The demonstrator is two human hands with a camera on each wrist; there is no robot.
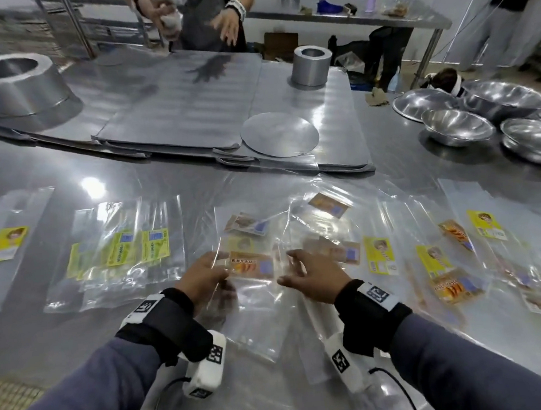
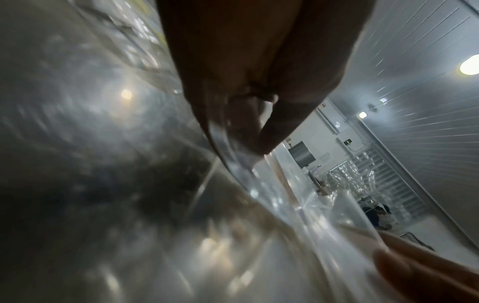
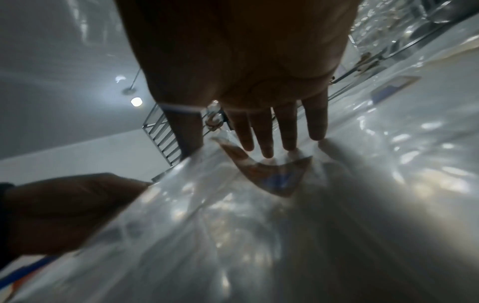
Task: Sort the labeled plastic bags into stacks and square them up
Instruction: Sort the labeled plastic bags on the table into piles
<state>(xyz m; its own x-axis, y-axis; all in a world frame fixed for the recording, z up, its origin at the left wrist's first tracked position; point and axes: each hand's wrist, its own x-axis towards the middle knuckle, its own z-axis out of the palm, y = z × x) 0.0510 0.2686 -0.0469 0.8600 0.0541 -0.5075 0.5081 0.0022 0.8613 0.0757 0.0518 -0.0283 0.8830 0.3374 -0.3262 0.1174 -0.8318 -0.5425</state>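
Stainless-steel tabletop (image 1: 172, 192), glossy, mirroring ceiling lights. Near edge strewn with clear plastic bags, each bearing a printed label.

Left hand (image 1: 202, 278) pinching the left edge of an orange "BISKUT"-labelled bag (image 1: 251, 267), thumb over, fingers under; same pinch visible from the left wrist view, thumb and fingers (image 2: 249, 127) closed on clear film. Right hand (image 1: 316, 278) beside the bag's right edge, fingers (image 3: 264, 131) straight and slightly spread, tips resting on plastic. Bag itself front and centre, atop a loose pile of orange-labelled bags (image 1: 258, 228) overlapping at odd angles.

To the left, a rough stack of green-labelled bags (image 1: 122, 250), fanned rather than squared. Farther left, a yellow-labelled bag (image 1: 6, 244) lying apart. To the right, a scatter of mixed yellow- and orange-labelled bags (image 1: 443, 263), unsorted, overlapping.

Beyond the bags, flat grey sheets (image 1: 176, 115) stacked on the tabletop, a round metal disc (image 1: 279, 135) resting on them. Large metal ring mould (image 1: 14, 85) at far left, smaller metal cylinder (image 1: 310, 65) further right. Cluster of shiny steel bowls (image 1: 459, 126) at right.

Across the tabletop, another person (image 1: 195, 14) standing, hands holding something pale wrapped in plastic. Behind, a second steel bench (image 1: 345, 17) with small items, white panelled walls, metal racks.
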